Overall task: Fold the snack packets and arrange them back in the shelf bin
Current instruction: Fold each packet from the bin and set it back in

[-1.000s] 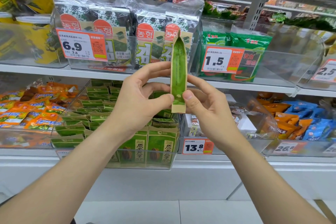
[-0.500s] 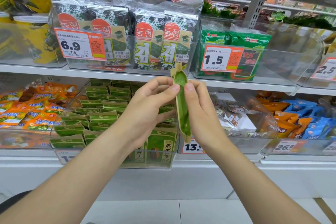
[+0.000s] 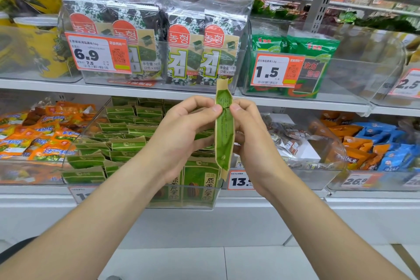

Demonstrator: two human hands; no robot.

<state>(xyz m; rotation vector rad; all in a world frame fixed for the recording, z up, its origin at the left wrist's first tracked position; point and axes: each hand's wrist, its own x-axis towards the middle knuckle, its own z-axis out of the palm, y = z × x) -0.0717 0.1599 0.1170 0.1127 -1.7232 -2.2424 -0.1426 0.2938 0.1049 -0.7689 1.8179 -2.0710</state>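
A narrow green snack packet with tan edges hangs upright, edge-on, in front of the lower shelf. My left hand pinches its upper part from the left with thumb and forefinger. My right hand pinches it from the right at the same height, its lower fingers curled behind the packet. Behind and below my hands stands the clear shelf bin, filled with several more of the same green packets.
Seaweed packs fill a clear bin on the upper shelf, with green packs to their right. Orange packets lie in the bin on the left, orange and blue ones on the right. White floor tiles lie below.
The packet has come down from in front of the upper shelf to the lower shelf's height. My pinch has shifted from its bottom end to its upper part.
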